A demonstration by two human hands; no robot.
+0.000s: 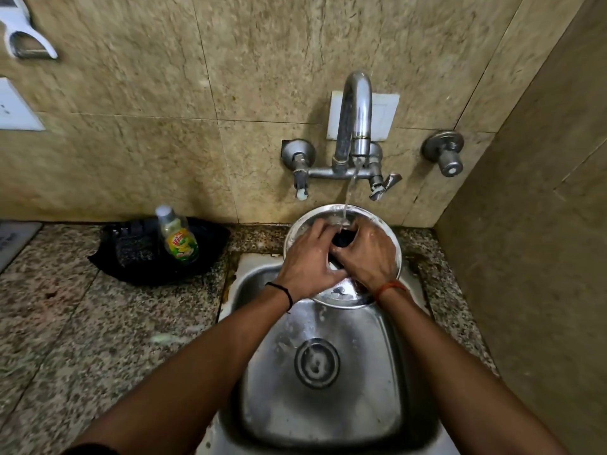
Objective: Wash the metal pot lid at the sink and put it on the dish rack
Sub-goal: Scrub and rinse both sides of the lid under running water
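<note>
Two hands meet over the metal pot lid [377,231], held above the steel sink [322,405] beneath the running tap [356,119] so water strikes near its black knob [341,239]. Left of your fingers, a dish-soap bottle [179,238] stands in a black tray [138,257]. Your left hand [308,261] curls onto the lid; your right hand [368,251] curls round the knob. The speckled granite counter [82,323] meets beige tiled walls. No dish rack is visible.

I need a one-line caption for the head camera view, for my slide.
Both hands, left hand and right hand, hold the metal lid under the running tap above the sink.
</note>
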